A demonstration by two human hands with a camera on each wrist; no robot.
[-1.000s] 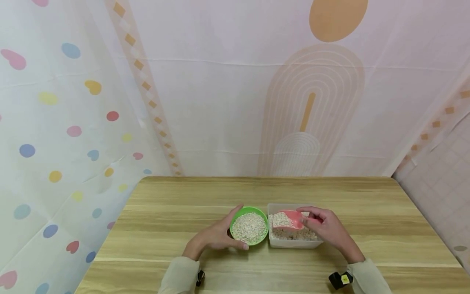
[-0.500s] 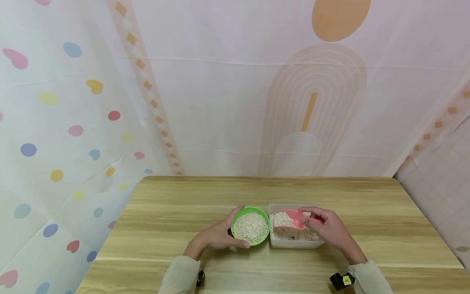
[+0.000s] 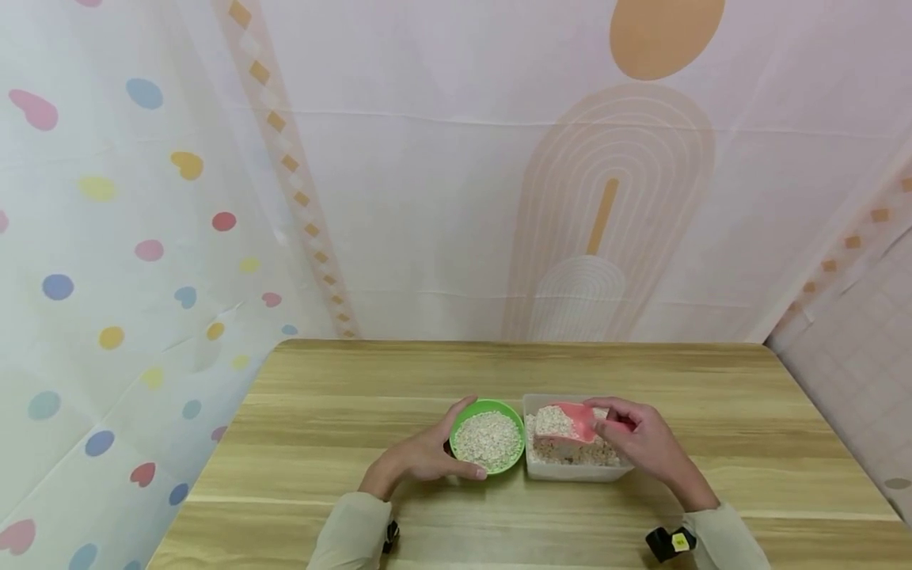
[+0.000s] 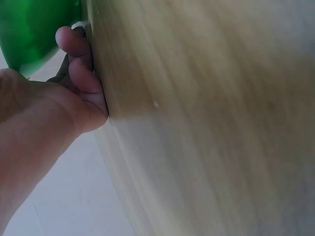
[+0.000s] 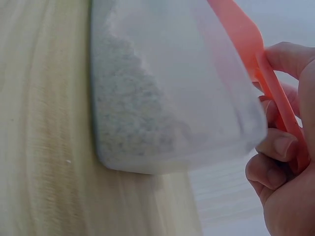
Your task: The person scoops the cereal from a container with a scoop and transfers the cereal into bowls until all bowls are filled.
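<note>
My left hand (image 3: pixel 427 457) holds a green bowl (image 3: pixel 500 406) from its left side, thumb at the near rim and fingers toward the far rim. Pale rolled oats (image 3: pixel 488 440) fill much of the bowl. In the left wrist view the curled lower fingers (image 4: pixel 83 76) lie beside the bowl's green wall (image 4: pixel 32 32). My right hand (image 3: pixel 647 442) grips a pink scoop (image 3: pixel 583 419) by its handle (image 5: pixel 278 96). A heap of oats sits in the scoop, just over a translucent plastic box (image 3: pixel 575 473). More oats (image 5: pixel 128 103) show through the box wall.
The box stands to the right of the bowl, their sides close together on the wooden table (image 3: pixel 356 372). A patterned cloth (image 3: pixel 427 198) hangs behind the table's far edge. A dotted cloth (image 3: pixel 107 261) hangs on the left.
The loaded scoop has risen slightly above the box and tilted a little in my right hand. My left hand stays around the bowl. The whole head view has shifted slightly.
</note>
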